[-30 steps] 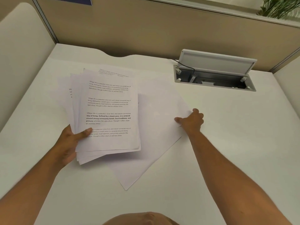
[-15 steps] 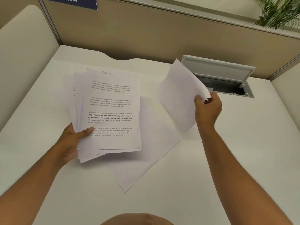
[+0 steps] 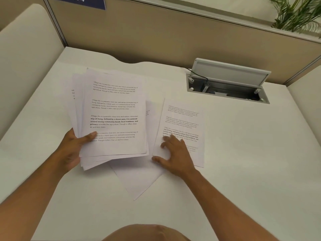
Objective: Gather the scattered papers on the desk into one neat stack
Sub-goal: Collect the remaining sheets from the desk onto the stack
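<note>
The desk [image 3: 243,153] is the biggest thing here, one white top. On it, toward ten o'clock from the middle, sits the bundle [image 3: 111,110] of printed pages, fanned and uneven, its near left corner gripped by the left hand [image 3: 73,148], thumb on top and fingers underneath. I cannot count the pages in it; several edges show at its left side.

Just beside it at three o'clock lies one loose sheet [image 3: 184,122], print side up, flat on the desk. The right hand [image 3: 175,153] rests on its near left corner with fingers spread and flat, pressing rather than gripping. A second sheet [image 3: 139,181], blank side up and turned cornerwise, pokes out from under the bundle at six o'clock.

So: one bundle, two loose sheets, two hands.

To do this step well, slide the printed sheet leftward with light pressure until its edge lifts over the bundle, then lay it on top with the text the same way round (the pages seem to match). Pressing hard would likely crease it.

At one o'clock, one cable box [image 3: 227,84] stands open, well apart.
</note>
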`<state>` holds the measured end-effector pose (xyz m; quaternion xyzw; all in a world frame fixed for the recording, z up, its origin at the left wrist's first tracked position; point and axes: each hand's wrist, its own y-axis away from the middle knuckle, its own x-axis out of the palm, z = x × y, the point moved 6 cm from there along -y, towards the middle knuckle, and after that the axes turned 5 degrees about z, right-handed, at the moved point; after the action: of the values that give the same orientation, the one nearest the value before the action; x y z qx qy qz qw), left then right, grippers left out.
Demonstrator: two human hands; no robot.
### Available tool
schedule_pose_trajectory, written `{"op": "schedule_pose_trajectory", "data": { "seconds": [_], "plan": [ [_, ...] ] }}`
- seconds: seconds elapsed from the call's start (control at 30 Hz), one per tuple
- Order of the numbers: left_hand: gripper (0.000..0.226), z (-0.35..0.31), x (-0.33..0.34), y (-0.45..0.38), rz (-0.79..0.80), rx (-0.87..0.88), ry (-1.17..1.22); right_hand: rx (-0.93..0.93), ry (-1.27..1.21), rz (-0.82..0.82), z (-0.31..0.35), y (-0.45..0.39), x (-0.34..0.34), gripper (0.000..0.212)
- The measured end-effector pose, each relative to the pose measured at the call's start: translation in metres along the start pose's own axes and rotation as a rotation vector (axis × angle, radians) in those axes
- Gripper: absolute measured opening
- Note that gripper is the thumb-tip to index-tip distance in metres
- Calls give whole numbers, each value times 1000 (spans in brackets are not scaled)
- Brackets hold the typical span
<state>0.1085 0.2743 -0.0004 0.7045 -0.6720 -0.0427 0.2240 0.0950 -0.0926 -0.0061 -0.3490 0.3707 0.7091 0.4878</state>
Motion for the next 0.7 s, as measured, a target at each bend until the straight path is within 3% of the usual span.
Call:
{"op": "schedule_pose_trajectory", "data": {
  "seconds": [0.07,0.17,0.2,0.27,0.33,0.47,0.57,0.67,0.7],
  "plan": [
    [38,-1,0,0,1,7,-2,33,-97,-86,-2,0,-14,49],
    [40,-2,3,1,13,17,10,277,-242,-419,-34,1,-52,31],
    [39,-1,3,1,14,20,12,441,-209,-425,-48,0,-60,40],
    [41,0,4,1,16,20,9,761,-192,-288,-75,1,-67,73],
    [48,2,5,1,20,19,7,880,-262,-223,-88,0,-75,94],
    [60,5,2,2,34,27,16,802,-412,-279,-106,-3,-93,77],
    [66,10,-1,2,26,13,27,737,-606,-317,-109,1,-102,45],
    [60,14,-2,2,-12,1,38,593,-832,-369,-93,6,-116,15],
    [54,14,-3,3,-26,-4,36,552,-890,-389,-85,9,-121,15]
  ]
}}
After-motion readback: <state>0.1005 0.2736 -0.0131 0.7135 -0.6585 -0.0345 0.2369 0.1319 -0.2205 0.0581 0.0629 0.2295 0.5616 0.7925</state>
